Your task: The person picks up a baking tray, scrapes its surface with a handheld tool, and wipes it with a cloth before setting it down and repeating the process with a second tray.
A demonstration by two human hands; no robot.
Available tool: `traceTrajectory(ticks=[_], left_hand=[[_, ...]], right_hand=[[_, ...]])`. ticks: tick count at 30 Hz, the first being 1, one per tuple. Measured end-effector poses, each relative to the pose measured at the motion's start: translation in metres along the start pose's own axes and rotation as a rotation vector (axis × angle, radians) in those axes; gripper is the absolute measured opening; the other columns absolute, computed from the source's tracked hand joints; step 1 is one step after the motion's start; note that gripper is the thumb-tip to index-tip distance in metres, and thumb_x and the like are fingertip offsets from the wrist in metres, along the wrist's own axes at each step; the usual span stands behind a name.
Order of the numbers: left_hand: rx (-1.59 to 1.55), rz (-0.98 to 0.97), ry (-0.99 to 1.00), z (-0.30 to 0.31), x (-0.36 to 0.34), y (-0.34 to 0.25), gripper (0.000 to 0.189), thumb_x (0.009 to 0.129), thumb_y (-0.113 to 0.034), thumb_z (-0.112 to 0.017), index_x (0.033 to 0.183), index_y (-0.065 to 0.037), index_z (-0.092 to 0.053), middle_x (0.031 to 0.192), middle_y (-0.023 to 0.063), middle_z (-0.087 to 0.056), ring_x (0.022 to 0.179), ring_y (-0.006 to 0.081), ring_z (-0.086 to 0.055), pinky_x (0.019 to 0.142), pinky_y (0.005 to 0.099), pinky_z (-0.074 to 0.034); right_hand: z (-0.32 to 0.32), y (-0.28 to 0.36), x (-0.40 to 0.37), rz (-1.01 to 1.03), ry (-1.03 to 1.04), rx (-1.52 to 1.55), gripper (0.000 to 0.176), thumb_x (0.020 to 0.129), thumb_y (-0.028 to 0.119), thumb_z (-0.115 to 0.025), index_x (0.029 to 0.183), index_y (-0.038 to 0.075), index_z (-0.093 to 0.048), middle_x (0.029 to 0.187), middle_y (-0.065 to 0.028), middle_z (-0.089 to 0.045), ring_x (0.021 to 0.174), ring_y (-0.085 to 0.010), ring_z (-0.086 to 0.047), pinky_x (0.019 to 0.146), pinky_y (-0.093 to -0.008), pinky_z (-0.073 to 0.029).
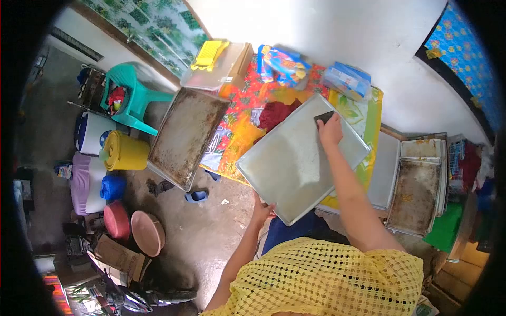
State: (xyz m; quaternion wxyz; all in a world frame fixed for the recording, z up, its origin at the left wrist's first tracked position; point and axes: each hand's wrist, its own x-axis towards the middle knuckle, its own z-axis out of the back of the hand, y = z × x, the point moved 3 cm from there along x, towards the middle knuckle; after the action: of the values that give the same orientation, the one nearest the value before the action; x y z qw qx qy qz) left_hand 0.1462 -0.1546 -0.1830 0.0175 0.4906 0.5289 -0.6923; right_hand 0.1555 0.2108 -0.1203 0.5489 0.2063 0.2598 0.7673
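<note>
Well, grey tray: I see the large rectangular grey metal tray tilted in front of the person, partly above the counter with red flowered cover.
Right hand: the right hand has its fingers bent around a small dark flat pad, near the far corner of the tray, on its surface.
Left hand: the left hand is closed on the near left edge; some fingers are hidden by the tray.
Behind tray: a dark red crumpled cloth lies just beside it.
Left end: a brown-stained rectangular metal tray is near a transparent plastic box.
Right side: other stained trays stand together.
</note>
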Motion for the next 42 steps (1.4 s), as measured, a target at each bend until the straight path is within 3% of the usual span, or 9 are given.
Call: traceTrajectory(ticks=[7,9,10,12,16,19,33,36,42], left_hand=[[-0.069,0.004,-0.077,0.001,-0.002,0.018,0.1,0.083,-0.003,-0.063,0.146,-0.022,0.011,0.089,0.0191,-0.064,0.063,0.0228,-0.064,0.051,0.0337,-0.055],[-0.15,0.041,-0.114,0.004,-0.005,0.039,0.094,0.082,-0.006,-0.065,0.146,-0.017,0.003,0.087,0.0177,-0.064,0.063,0.0232,-0.065,0.053,0.0345,-0.055],[-0.058,0.057,-0.051,-0.005,-0.026,0.028,0.068,0.085,-0.015,-0.064,0.139,-0.006,-0.025,0.084,0.0154,-0.065,0.064,0.0228,-0.065,0.056,0.0351,-0.055],[-0.056,0.164,0.082,-0.018,-0.031,0.048,0.051,0.087,-0.022,-0.063,0.128,-0.003,-0.039,0.084,0.0135,-0.065,0.065,0.0216,-0.065,0.057,0.0337,-0.056],[-0.03,0.157,0.163,-0.018,-0.021,0.064,0.037,0.09,-0.03,-0.061,0.11,0.0,-0.054,0.082,0.0116,-0.065,0.065,0.0203,-0.065,0.059,0.0318,-0.056],[0.053,0.191,0.107,-0.013,-0.018,0.069,0.038,0.09,-0.029,-0.06,0.113,0.0,-0.053,0.084,0.0113,-0.064,0.065,0.02,-0.065,0.059,0.0318,-0.056],[-0.01,0.323,0.18,-0.025,-0.043,0.05,0.052,0.095,-0.048,-0.044,0.11,0.001,-0.048,0.078,0.0168,-0.063,0.058,0.0214,-0.065,0.052,0.0311,-0.056],[-0.037,0.337,0.165,-0.027,-0.043,0.052,0.05,0.094,-0.046,-0.048,0.11,0.001,-0.048,0.076,0.0152,-0.062,0.057,0.0205,-0.064,0.052,0.031,-0.056],[-0.019,0.216,0.178,-0.029,-0.037,0.069,0.035,0.089,-0.027,-0.061,0.109,-0.002,-0.05,0.075,0.0095,-0.06,0.056,0.0163,-0.06,0.052,0.0289,-0.054]], right_hand=[[-0.07,0.061,-0.145,0.471,0.613,-0.134,0.058,0.078,0.032,-0.066,0.124,0.005,-0.044,0.122,-0.0187,-0.051,0.115,-0.0362,-0.049,0.093,-0.0516,-0.041],[-0.064,0.032,-0.092,0.312,0.314,-0.037,0.06,0.078,0.035,-0.068,0.123,0.004,-0.044,0.124,-0.0184,-0.051,0.114,-0.0352,-0.05,0.09,-0.0486,-0.043],[-0.023,0.046,-0.066,0.059,0.34,-0.097,0.058,0.078,0.031,-0.07,0.121,0.004,-0.043,0.116,-0.0168,-0.054,0.105,-0.0345,-0.055,0.082,-0.0466,-0.048],[-0.023,0.027,-0.049,0.136,0.013,-0.045,0.057,0.078,0.027,-0.07,0.122,0.004,-0.043,0.113,-0.016,-0.055,0.102,-0.0344,-0.056,0.079,-0.0461,-0.049],[-0.076,0.057,-0.131,0.238,0.283,-0.103,0.058,0.077,0.028,-0.07,0.122,0.005,-0.042,0.11,-0.0161,-0.055,0.102,-0.0344,-0.056,0.08,-0.0464,-0.049],[-0.09,0.094,-0.209,0.558,0.509,0.011,0.056,0.077,0.033,-0.069,0.119,0.005,-0.044,0.107,-0.0178,-0.055,0.1,-0.0347,-0.056,0.083,-0.0473,-0.047],[0.074,-0.107,0.008,-0.204,0.142,-0.165,0.086,0.076,0.037,-0.072,0.136,-0.008,-0.029,0.135,-0.0254,-0.042,0.12,-0.038,-0.047,0.099,-0.0429,-0.04],[0.011,-0.079,-0.062,0.014,0.049,-0.077,0.065,0.077,0.03,-0.071,0.122,-0.007,-0.042,0.123,-0.0263,-0.051,0.112,-0.0405,-0.052,0.093,-0.046,-0.043],[-0.035,0.042,-0.186,0.518,0.675,-0.244,0.058,0.078,0.028,-0.068,0.122,0.0,-0.044,0.121,-0.0208,-0.052,0.108,-0.0377,-0.054,0.09,-0.0463,-0.046]])
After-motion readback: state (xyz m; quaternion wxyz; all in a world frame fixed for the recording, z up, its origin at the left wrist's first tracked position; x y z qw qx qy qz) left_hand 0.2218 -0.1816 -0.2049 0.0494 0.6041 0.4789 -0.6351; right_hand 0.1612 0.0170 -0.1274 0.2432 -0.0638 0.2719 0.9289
